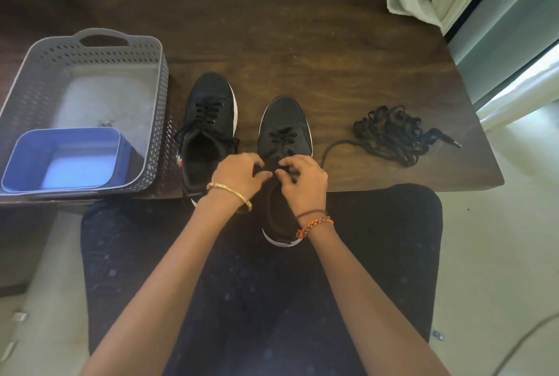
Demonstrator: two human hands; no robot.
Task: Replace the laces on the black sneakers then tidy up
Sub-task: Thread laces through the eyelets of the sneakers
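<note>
1. Presently, the right sneaker [284,130] lies on the wooden table [302,43] with its toe pointing away from the person and its heel overhanging the near edge above the lap. Its lace [282,135] is black, flat and soft; it will likely bend freely and carry no load, so only the tips can be pushed through an eyelet.
2. The left hand [239,174] and right hand [302,179] meet over the upper eyelets of this sneaker. Both have fingers curled inward and appear to pinch the lace between thumb and fingertips; the pinched portion itself is hidden by the fingers.
3. Judged handling: take the lace close to the eyelet, not mid-span, since a limp cord buckles when pushed. The sneaker is probably light and may slide on the smooth wood; steady the upper near the collar while pulling.
4. The left sneaker [208,130] stands just beside, toe away, with its lace [208,115] threaded through the front eyelets and loose ends trailing over the opening.
5. A bundle of loose black laces [390,133] lies well to the right on the table, one tipped end pointing outward. Tangling is likely; lift it by an end.
6. A grey perforated basket [90,43] sits at the left edge, holding a blue plastic tub [18,161].
</note>
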